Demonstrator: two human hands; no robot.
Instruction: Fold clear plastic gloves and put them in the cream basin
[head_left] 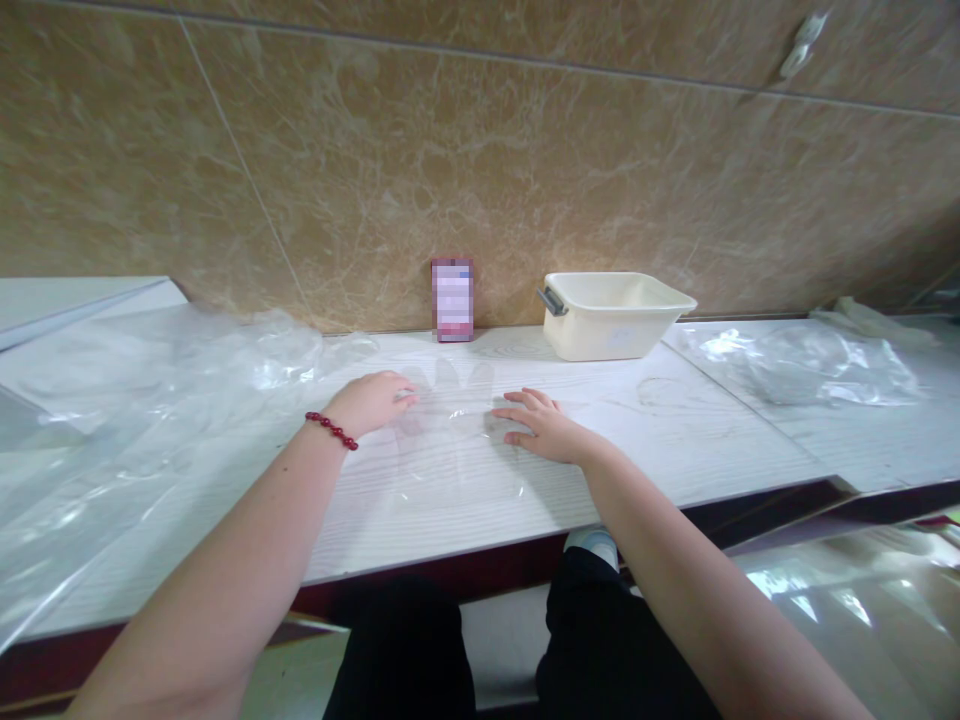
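Observation:
A thin clear plastic piece [457, 455] lies flat on the white wood-grain table [630, 430], between my two hands. At its upper left is my left hand [375, 400], fingers pointing right, a red bead bracelet on the wrist. My right hand [540, 425] reaches in from the other side with its fingers spread over the right edge of the plastic. Neither hand is closed round anything. The exact outline of the clear piece is hard to make out.
A cream bin [607, 335] with a grey handle stands by the wall, right of a phone [453, 300] propped upright. Clear plastic bags cover the left side [187, 370], with more at the right [817, 365]. The table's front edge is near my knees.

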